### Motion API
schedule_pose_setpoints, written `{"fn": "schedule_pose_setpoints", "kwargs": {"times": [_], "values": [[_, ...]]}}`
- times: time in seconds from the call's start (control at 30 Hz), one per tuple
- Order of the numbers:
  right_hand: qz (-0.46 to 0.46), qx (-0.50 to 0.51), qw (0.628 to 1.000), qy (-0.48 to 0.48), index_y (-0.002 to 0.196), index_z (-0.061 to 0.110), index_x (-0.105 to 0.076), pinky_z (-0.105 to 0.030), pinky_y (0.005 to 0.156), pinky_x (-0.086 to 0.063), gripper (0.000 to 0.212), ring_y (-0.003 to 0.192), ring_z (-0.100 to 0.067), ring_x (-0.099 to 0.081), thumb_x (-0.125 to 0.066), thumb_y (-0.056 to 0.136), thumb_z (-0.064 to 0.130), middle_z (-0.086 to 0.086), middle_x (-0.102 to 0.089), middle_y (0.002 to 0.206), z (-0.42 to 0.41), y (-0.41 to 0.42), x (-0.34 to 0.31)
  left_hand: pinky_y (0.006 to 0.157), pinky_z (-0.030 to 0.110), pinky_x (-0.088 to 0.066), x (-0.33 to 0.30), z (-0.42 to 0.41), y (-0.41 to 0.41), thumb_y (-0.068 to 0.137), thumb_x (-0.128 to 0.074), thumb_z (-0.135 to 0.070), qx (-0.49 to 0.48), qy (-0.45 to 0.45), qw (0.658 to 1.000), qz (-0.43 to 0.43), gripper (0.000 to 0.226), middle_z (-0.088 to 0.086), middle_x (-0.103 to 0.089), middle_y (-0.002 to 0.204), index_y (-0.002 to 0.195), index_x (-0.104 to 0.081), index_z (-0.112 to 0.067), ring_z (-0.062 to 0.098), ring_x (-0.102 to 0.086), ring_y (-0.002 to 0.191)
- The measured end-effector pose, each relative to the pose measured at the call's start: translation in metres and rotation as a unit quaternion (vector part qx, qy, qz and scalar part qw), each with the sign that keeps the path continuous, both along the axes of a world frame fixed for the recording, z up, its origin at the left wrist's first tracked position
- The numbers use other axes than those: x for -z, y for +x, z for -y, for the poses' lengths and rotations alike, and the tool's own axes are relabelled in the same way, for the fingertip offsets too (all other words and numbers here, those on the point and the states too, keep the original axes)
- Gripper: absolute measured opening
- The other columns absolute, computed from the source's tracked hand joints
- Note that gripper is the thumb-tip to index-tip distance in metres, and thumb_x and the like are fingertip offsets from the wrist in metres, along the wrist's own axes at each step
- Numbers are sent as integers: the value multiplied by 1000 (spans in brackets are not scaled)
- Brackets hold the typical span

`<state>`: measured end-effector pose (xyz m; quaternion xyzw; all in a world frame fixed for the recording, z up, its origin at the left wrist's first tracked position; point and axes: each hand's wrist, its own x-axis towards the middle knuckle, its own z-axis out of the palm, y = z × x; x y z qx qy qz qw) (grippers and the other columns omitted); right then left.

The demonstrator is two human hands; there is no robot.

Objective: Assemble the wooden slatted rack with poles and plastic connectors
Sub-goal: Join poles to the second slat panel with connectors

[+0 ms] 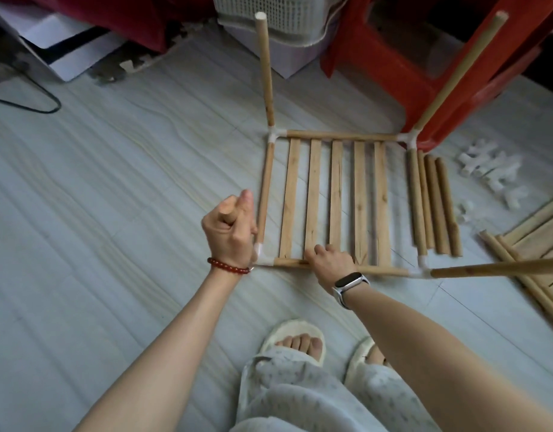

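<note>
No writing or brand marks can be read anywhere. A pale wood-grain floor (113, 182) fills the view. At twelve o'clock stands a red plastic stool (403, 57), with a white lattice basket (278, 17) to its left. At centre lies the square slatted rack (337, 201): five flat light-wood slats inside round poles, joined by white plastic corner connectors (272, 135), with upright poles rising from the corners. At three o'clock lie loose poles (440, 207) and a heap of spare white connectors (490, 173). The left hand (230, 227), wearing a red bead bracelet, curls its fingers round a pole at the rack's near-left corner. The right hand (329, 260), with a smartwatch on its wrist, grips the near rail.
</note>
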<state>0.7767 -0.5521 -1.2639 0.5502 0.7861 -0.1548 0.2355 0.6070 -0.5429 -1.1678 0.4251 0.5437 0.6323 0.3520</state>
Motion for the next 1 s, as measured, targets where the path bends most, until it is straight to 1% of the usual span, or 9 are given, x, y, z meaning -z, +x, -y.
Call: {"fn": "schedule_pose_setpoints", "kwargs": {"times": [0.27, 0.4, 0.47, 0.6, 0.73, 0.8, 0.87, 0.93, 1.0], "values": [[1, -13, 1000, -4, 130, 13, -39, -35, 65, -37, 38, 112, -31, -48, -37, 94, 3, -11, -50, 120, 0, 3, 7, 38, 35, -30, 7, 19, 7, 87, -49, -26, 14, -3, 1000, -27, 49, -17, -34, 36, 40, -37, -33, 1, -31, 36], [4, -21, 1000, -4, 130, 13, -39, -35, 67, -37, 37, 112, -31, -48, -36, 94, 4, -12, -49, 120, -2, 5, 7, 35, 40, -31, 6, 15, 7, 84, -50, -31, 8, -20, 1000, -21, 49, -11, -32, 35, 44, -26, -20, 17, -32, 34], [6, -15, 1000, -14, 130, 13, -39, -35, 67, -38, 39, 111, -31, -47, -36, 93, 1, -12, -48, 120, -2, 5, 6, 36, 41, -30, 3, 13, 10, 82, -51, -32, 10, -40, 999, -24, 53, 2, -27, 36, 43, -24, -9, 27, -29, 35], [-11, 10, 998, -53, 126, 11, -42, -38, 77, -42, 35, 114, -31, -45, -36, 92, 0, -13, -49, 121, -7, 7, 1, 42, 42, -32, 2, 14, -1, 86, -50, -20, 7, -69, 997, -19, 49, -11, -29, 35, 42, -27, -20, 8, -29, 36], [-15, 21, 992, -123, 130, 9, -42, -41, 85, -45, 40, 112, -34, -51, -36, 91, 1, -15, -49, 124, -12, 21, -25, 50, 45, -42, -4, 15, -10, 87, -50, -20, 6, -114, 993, -27, 51, -11, -33, 34, 40, -32, -24, 17, -35, 40], [0, 1, 991, -130, 132, 12, -43, -39, 83, -46, 39, 111, -32, -52, -38, 94, 7, -13, -51, 125, -13, 34, -49, 51, 37, -43, -8, 17, -7, 93, -51, -14, 13, -122, 992, -43, 54, -9, -34, 36, 43, -31, -14, 19, -39, 43], [7, -8, 995, -102, 129, 14, -48, -37, 82, -45, 34, 111, -30, -53, -40, 96, 18, -10, -54, 124, -14, 49, -78, 47, 20, -42, -12, 20, 0, 95, -49, -11, 14, -135, 989, -63, 52, 12, -39, 43, 46, -35, -1, 26, -41, 48], [5, 5, 999, -32, 121, 16, -53, -33, 77, -42, 29, 106, -28, -55, -39, 96, 22, -8, -58, 119, -12, 67, -115, 47, 9, -40, -16, 22, 3, 95, -49, -12, 7, -156, 986, -59, 50, 23, -44, 50, 51, -41, 11, 28, -45, 53], [3, 31, 996, 78, 105, 15, -56, -32, 76, -39, 21, 99, -26, -54, -38, 95, 20, -6, -61, 108, -8, 89, -149, 52, 7, -38, -20, 24, 0, 94, -51, -18, 3, -182, 980, -83, 49, 29, -51, 57, 59, -46, 16, 26, -53, 60]]}}
